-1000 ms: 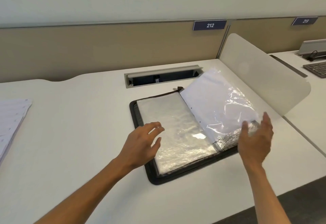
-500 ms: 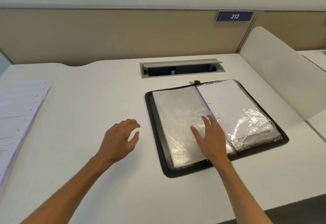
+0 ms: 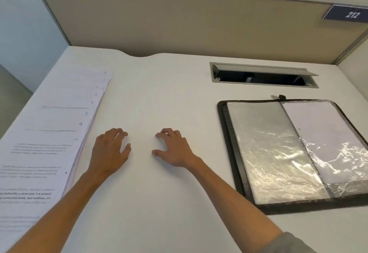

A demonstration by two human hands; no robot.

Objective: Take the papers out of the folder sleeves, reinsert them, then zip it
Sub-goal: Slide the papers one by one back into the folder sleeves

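Reaching across a white desk [image 3: 159, 93], left hand [image 3: 108, 150] and right hand [image 3: 172, 149] loosely curled, holding nothing. Numbered papers [image 3: 49, 133] fanned at left; open folder [image 3: 231, 153] well apart at right. Best lifted one sheet at a time, in order.

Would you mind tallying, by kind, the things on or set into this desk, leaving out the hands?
Zip folders, lying open: 1
Fanned spreads of numbered papers: 1
Cable hatches set in the desk: 1
Total: 3
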